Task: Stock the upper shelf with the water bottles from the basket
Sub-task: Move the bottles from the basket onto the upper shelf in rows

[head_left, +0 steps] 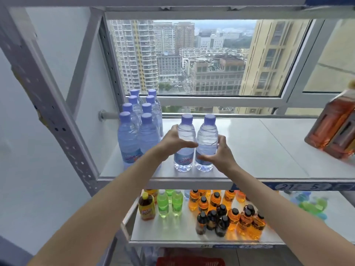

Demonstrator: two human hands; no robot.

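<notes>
- Up front, two water bottles [195, 144] with purple caps stand upright and side by side, touching, near the front edge of the upper shelf [249, 150].
- At the pair's 9 o'clock, the left hand [173, 143] curls around the left bottle, its fingers spread, thumb lying across the front and fingertips on the far side.
- At the pair's 4 o'clock, the right hand [217, 153] cups the right bottle, thumb across the label and fingers wrapped on the outer side, loosely spread.
- Just beside, at 10 o'clock from the pair, eight stocked water bottles [139, 121] stand in two rows running back toward the window [192, 56]; the left forearm passes in front of the nearest ones.
- Well apart at 3 o'clock, amber tea bottles [334, 125] stand at the shelf's right end; bare shelf lies between them and the pair.
- Below, at 6 o'clock, the lower shelf [172, 235] carries green soda bottles [170, 203], orange drink bottles [230, 212] and a yellow-capped brown bottle [147, 207].
- A red basket [190, 261] rim shows at the bottom edge; its contents cannot be seen.
</notes>
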